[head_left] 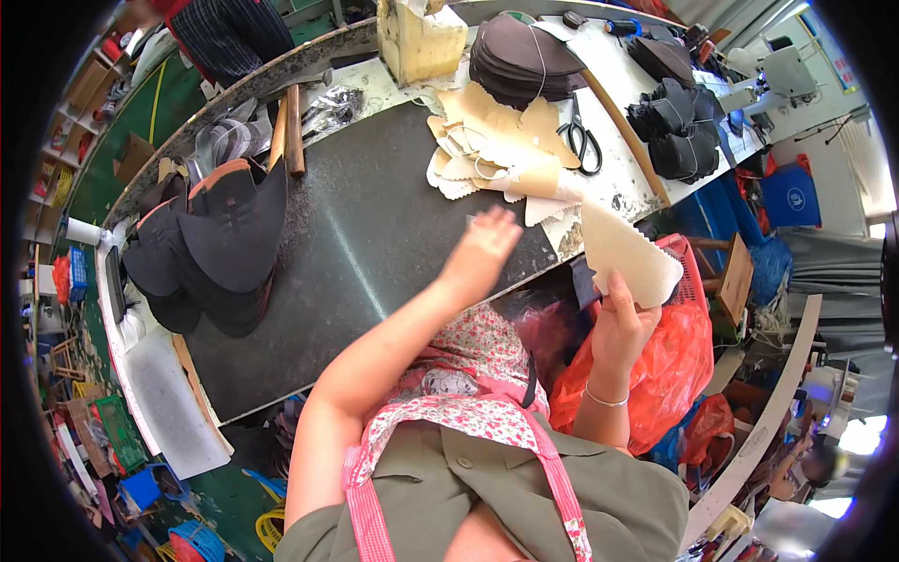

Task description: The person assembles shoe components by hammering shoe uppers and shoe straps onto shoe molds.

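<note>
My right hand (623, 323) pinches a beige shoe-lining piece (626, 253) with a zigzag-cut edge by its lower end, holding it up past the worktable's right front edge. My left hand (482, 251) hovers over the black mat (318, 253), slightly blurred, its fingers stretched out with nothing seen in them. Just beyond it lies a loose pile of similar beige pieces (506, 140), some rolled or curled. At the mat's left side rest stacked black shoe uppers (229, 225) with orange-brown edges.
Black-handled scissors (582, 145) lie right of the beige pile. Behind are a tied stack of dark brown pieces (524, 61) and a stained block (421, 42). Hammers with wooden handles (294, 131) sit at the far left. A red plastic bag (646, 375) fills a basket beside my right arm.
</note>
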Available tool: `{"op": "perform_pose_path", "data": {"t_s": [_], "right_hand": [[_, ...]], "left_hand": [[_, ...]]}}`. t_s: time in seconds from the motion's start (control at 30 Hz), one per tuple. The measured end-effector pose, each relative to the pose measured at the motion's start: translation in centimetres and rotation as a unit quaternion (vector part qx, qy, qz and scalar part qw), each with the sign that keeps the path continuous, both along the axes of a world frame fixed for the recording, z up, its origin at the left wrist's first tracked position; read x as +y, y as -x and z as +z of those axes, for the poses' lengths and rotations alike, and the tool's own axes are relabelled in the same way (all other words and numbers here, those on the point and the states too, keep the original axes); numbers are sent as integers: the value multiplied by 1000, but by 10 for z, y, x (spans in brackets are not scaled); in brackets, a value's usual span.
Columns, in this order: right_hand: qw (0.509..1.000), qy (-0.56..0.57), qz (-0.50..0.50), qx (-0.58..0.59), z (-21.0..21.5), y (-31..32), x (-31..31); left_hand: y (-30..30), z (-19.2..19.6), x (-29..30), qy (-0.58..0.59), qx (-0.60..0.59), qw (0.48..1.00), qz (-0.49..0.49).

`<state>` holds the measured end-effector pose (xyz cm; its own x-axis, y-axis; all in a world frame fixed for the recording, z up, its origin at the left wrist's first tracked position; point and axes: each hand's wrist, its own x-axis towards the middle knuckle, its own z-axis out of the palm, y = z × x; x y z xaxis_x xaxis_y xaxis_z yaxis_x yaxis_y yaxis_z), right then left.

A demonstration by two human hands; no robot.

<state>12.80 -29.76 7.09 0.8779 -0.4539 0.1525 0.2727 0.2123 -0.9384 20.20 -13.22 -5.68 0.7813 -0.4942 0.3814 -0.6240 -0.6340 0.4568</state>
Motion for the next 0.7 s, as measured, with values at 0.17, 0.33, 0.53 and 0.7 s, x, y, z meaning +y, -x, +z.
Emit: {"op": "perform_pose_path", "data": {"t_s": [0.17,0.33,0.53,0.7], "right_hand": [[1000,2,-1,3,2,1,-2],[998,52,-20,0,-1,9,-14],[1000,2,-16,5,-5,2,-2],[1000,8,24,-4,3,-6,8]], "left_hand": [[64,-3,-50,32,13,942,-333],[74,13,-3,110,-50,961,-249],[67,30,34,-27,55,995,-83],[126,-22,-9,181,210,856,-437]]}}
